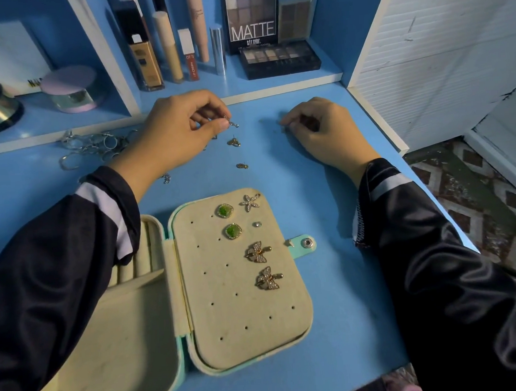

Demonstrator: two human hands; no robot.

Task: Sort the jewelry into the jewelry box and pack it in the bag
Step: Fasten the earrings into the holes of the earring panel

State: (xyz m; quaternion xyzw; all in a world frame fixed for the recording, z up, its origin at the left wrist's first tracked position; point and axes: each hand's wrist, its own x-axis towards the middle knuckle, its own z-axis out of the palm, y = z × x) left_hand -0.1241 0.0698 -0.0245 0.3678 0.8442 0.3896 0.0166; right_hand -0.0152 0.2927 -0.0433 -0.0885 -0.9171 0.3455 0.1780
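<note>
Your left hand [180, 133] is pinching a tiny earring [231, 123] above the bench [331, 281], beyond the jewelry box [252, 322]. It is probably light and slippery, best held by its post. Your right hand [322, 134] is curling its fingers [290, 121]; I cannot tell whether they are holding anything.

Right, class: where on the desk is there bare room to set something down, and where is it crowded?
Bare: desk between jewelry box, right hand and desk edge. Crowded: rings and earrings around the left hand.

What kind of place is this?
Probably a dressing table: a black eyeshadow palette marked MATTE and a tall gold foundation bottle stand on the blue shelf, and an open mint-green jewelry box lies on the blue tabletop.
</note>
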